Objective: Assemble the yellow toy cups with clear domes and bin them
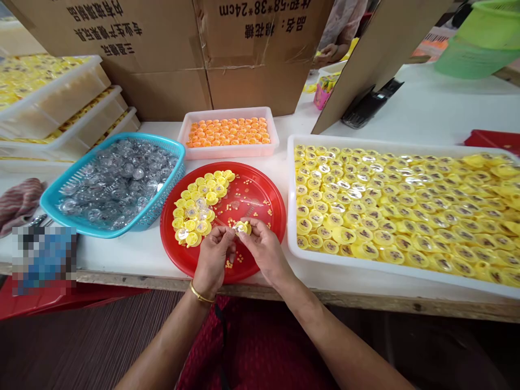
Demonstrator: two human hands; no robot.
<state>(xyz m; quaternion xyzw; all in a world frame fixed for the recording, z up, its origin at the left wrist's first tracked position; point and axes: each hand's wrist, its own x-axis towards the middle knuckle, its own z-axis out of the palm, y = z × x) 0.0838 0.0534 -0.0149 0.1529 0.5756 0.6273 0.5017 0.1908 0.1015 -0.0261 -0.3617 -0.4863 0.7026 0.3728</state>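
Observation:
Over a round red tray (270, 184), my left hand (213, 254) and my right hand (268, 249) meet at a small yellow round toy piece (242, 227) with a shiny, clear-looking top. My right thumb and fingers pinch it from the right. The closed left fingertips are at its left edge. Small yellow cups (195, 203) cover the tray's left side, a few with shiny tops. Tiny yellowish bits lie scattered over the rest of the tray. Behind the left hand, a blue basket (174, 176) holds many clear round plastic pieces (122, 173).
A long white bin (291, 200) full of yellow pieces stands right. Behind the tray is a pale box (227, 153) of orange cups. Stacked bins (77, 116) stand left, before cardboard (252, 81). Beyond it shows another person's hand (327, 53). A cloth (20, 200) lies far left.

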